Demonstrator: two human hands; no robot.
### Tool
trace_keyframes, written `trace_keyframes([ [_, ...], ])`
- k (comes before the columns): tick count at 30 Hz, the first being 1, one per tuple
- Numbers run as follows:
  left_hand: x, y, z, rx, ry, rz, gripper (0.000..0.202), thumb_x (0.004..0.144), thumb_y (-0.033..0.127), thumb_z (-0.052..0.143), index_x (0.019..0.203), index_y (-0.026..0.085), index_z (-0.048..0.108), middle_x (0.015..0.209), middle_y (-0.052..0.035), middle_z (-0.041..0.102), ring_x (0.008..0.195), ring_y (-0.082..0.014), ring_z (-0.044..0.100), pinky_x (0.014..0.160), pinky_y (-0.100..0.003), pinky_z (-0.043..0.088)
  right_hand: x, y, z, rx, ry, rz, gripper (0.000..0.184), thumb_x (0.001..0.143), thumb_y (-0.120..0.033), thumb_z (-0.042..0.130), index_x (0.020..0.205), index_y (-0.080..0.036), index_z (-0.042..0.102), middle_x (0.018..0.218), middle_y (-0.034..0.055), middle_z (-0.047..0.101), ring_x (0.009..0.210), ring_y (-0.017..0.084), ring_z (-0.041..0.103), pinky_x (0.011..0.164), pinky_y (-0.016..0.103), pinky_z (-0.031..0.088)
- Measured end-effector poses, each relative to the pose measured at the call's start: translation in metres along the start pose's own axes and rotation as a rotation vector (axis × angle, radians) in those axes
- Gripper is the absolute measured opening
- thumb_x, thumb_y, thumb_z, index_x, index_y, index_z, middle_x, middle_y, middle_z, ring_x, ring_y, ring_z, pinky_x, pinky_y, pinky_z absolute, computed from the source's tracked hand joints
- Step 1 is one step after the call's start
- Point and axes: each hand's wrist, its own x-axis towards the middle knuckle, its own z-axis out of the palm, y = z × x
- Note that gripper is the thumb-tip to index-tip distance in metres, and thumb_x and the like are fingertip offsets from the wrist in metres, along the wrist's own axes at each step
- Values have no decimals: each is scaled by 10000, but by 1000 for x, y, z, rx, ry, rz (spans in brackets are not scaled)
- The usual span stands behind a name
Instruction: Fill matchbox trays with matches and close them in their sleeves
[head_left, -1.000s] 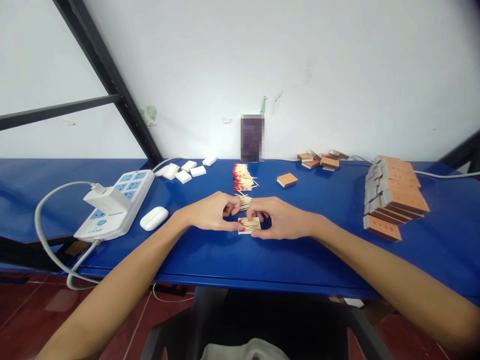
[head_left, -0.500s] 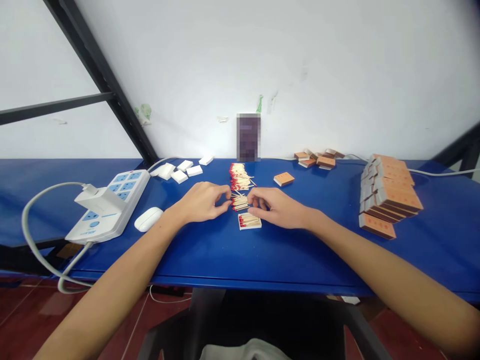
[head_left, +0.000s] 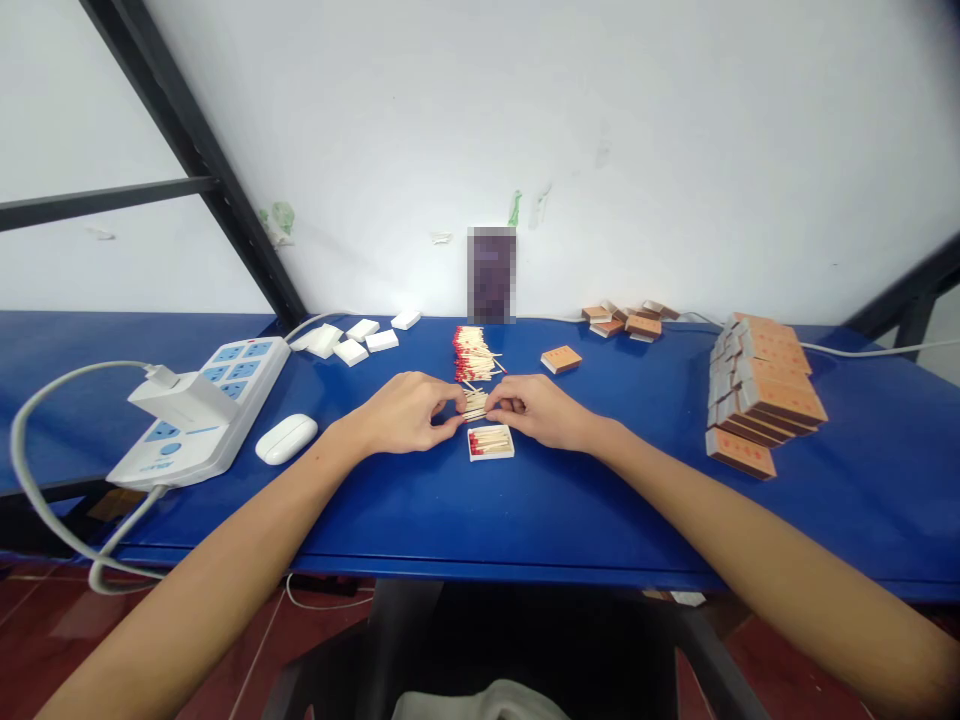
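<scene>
My left hand (head_left: 405,412) and my right hand (head_left: 541,411) meet over a small bunch of matches (head_left: 475,404) on the blue table (head_left: 525,500). Both hands pinch that bunch from either side, fingers curled. Just in front of them lies an open white matchbox tray (head_left: 490,441) filled with red-tipped matches. Behind the hands sits a larger heap of loose matches (head_left: 472,354).
A white power strip (head_left: 199,410) with a plugged-in cable and a white earbud case (head_left: 286,438) lie at the left. Empty white trays (head_left: 358,340) sit behind. Orange matchbox sleeves (head_left: 560,358) lie at the back, more sleeves (head_left: 626,322) beyond; stacked boxes (head_left: 761,395) stand at the right.
Both hands left the filled tray and moved back to the small bunch of matches, closing on it. The tray now lies free in front of them.
</scene>
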Motion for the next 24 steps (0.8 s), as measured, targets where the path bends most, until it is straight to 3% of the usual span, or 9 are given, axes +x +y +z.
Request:
trace_keyframes([
  [7,0,4,-1,-24,-11,-1,142,855,274,546,860,195,664,578,53,508,510,-95,411,548,-246,291,2,-6,1,-78,-79,37,108,933,-196,565,889,-167,659,723,-4,594,665,117,497,650,242,347],
  [13,-1,4,-3,-22,4,17,173,868,300,533,893,191,665,587,49,518,516,-99,426,565,-248,314,-7,-16,-16,-147,-163,124,147,973,-216,476,884,-175,585,909,56,646,780,152,542,688,264,362],
  [18,-2,2,-4,-29,12,10,188,869,295,523,925,191,669,568,53,497,517,-106,448,585,-253,339,-15,-31,-31,-69,-215,104,168,972,-254,476,875,-178,590,785,15,615,688,133,510,642,252,356],
  [24,-2,3,-3,-30,-17,18,182,862,319,543,917,197,667,605,42,547,554,-116,498,594,-252,349,-14,-37,-23,-111,-208,41,103,886,-217,582,803,-179,630,635,-32,545,576,102,446,578,247,307],
])
